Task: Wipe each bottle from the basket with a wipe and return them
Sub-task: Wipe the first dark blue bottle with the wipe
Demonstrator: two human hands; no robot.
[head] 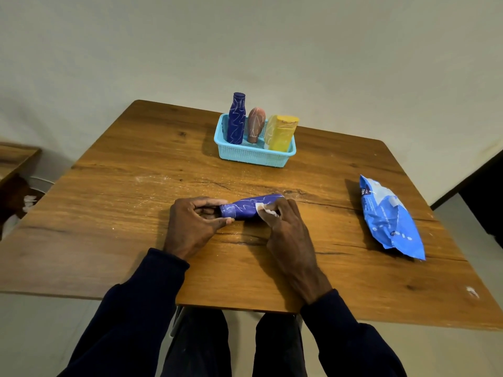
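Observation:
A dark blue bottle with white scribbles lies on its side at the middle of the wooden table. My left hand grips its capped end between thumb and fingers. My right hand holds a small white wipe pressed against the bottle's wider end. Further back stands a light blue basket with three upright bottles: a dark blue one, a brown one and a yellow one.
A blue pack of wipes lies on the right side of the table. White specks dot the tabletop. Another wooden surface shows at the far left. A plain wall stands behind the table.

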